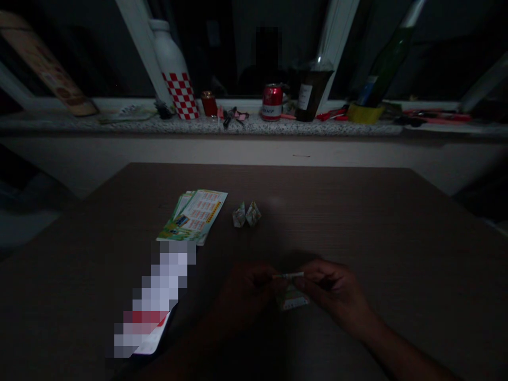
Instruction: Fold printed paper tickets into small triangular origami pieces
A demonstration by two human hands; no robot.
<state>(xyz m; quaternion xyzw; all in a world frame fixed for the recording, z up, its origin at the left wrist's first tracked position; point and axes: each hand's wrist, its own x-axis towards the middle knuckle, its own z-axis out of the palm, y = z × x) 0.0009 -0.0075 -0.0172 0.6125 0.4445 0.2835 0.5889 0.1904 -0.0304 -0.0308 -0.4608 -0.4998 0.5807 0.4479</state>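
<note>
Both hands pinch a small folded piece of printed paper (294,300) near the front of the dark table. My left hand (250,288) is closed on its left side, and the fingers lie in deep shadow. On the other side, my right hand (337,288) grips the upper right edge between thumb and fingers. Beyond the hands stand two small folded paper pieces (253,214) side by side. To their left lies a stack of printed paper sheets (202,211), green and white with calendar-like grids.
A phone (159,296) with a lit, pixelated screen lies at the left on the table (337,211). Along the stone windowsill (138,126) stand a checkered bottle (180,90), a red can (272,103), a dark cup (311,92) and a green bottle (389,63).
</note>
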